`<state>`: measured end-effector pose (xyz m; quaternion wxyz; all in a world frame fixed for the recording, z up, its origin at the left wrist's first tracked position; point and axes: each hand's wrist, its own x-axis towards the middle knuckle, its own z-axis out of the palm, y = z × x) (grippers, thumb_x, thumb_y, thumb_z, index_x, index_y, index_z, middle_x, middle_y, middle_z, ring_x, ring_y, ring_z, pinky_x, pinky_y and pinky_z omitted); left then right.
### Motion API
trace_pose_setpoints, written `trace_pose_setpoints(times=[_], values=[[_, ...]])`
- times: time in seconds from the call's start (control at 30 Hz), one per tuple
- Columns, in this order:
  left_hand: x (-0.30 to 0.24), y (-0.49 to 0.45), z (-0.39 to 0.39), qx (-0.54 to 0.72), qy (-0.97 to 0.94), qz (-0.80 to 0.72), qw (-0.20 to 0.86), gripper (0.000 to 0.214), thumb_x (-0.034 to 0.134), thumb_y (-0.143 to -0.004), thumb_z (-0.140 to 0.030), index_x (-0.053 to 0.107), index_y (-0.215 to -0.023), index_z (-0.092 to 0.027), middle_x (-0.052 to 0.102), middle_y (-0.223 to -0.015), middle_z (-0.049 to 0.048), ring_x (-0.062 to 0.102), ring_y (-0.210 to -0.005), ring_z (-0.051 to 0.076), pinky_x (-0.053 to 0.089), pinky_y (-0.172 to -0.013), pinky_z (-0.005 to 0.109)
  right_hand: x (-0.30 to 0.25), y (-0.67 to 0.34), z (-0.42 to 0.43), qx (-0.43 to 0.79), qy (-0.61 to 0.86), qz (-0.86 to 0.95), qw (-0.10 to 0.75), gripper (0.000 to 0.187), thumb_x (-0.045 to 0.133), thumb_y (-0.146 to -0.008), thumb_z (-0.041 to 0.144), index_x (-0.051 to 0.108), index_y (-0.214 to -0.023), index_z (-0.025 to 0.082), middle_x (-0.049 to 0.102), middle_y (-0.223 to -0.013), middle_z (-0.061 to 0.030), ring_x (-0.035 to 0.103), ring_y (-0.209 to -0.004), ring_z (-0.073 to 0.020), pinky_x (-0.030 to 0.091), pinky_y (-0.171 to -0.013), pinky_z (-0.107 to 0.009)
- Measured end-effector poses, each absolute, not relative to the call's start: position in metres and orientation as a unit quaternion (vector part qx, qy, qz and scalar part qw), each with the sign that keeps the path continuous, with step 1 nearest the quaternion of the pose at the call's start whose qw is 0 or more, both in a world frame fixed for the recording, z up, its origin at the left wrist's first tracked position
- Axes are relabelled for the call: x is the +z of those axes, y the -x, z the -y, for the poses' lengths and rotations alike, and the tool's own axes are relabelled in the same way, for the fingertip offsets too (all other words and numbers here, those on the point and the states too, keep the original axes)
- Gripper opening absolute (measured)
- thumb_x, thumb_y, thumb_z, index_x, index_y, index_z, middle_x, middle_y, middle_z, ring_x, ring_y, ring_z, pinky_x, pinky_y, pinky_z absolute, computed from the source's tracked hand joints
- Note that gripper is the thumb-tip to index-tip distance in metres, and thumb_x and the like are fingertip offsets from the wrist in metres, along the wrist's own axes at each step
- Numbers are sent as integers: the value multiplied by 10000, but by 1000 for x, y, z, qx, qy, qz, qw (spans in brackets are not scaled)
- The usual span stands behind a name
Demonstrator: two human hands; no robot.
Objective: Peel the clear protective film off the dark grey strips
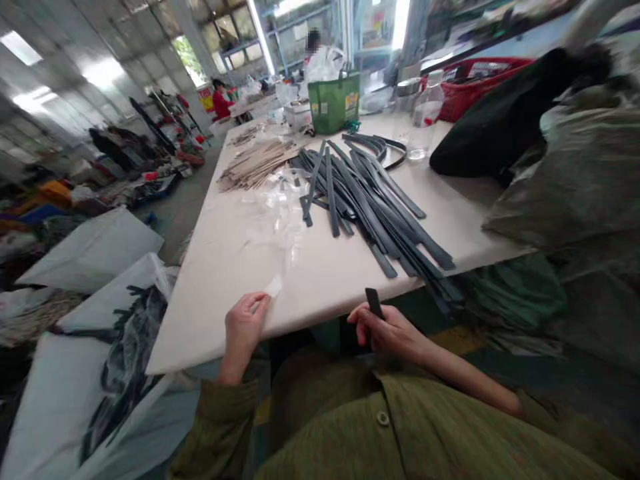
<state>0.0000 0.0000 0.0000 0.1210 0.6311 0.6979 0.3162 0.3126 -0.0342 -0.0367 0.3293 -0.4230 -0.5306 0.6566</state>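
Observation:
At the table's front edge, the fingertips of my left hand (pixel 245 325) are pinched on a small whitish, translucent piece (pixel 274 287). Several similar clear pieces (pixel 273 197) lie scattered farther up the table. My right hand (pixel 387 328) is closed around a black flat strip (pixel 374 304), whose short end sticks up above the fingers; the rest of it is hidden. Beyond that hand lies a loose heap of black strips (pixel 370 200), some of them hanging over the front edge.
The pale table (pixel 215 300) also bears a pile of brownish strips (pixel 260 163), a green bag (pixel 334 103), a clear bottle (pixel 425 120) and a red basket (pixel 465 87). A dark cloth (pixel 500 123) stands at the right. White sacks (pixel 95 250) fill the left floor. People sit far back.

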Motion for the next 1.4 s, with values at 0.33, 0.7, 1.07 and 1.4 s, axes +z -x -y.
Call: trace_pose_setpoints(times=[0.33,0.7,1.07,1.4], values=[[-23,-1,-4,310,-662,-683,17,742,663,-813,-299,349,-1475,-184,611,-1295,155,661,-1013,254,537,-848,380,-18,-281,26,681,348,568,304,530,487,-897,641,650,-985,144,643,-657,-13,536,-507,-109,450,-452,-194],[-8,-31,2,354,-800,-471,-117,138,613,-896,-204,724,-977,-220,740,-951,63,664,-886,202,484,-896,357,-6,-269,12,697,396,530,275,416,506,-945,463,691,-1004,95,585,-502,25,504,-432,-99,429,-403,-171],[-4,-67,48,448,-758,-470,65,289,693,-845,-282,674,-1131,-239,721,-1074,69,675,-959,210,504,-904,354,11,-245,-25,639,455,537,311,198,598,-894,205,654,-720,131,492,-427,82,441,-376,-59,363,-407,-153],[9,-86,33,286,-507,-528,618,396,756,-738,-495,756,-914,-140,763,-865,68,681,-794,189,530,-779,285,22,-265,-18,557,462,623,297,78,677,-822,173,685,-750,144,557,-460,69,535,-458,-92,368,-473,-175]])
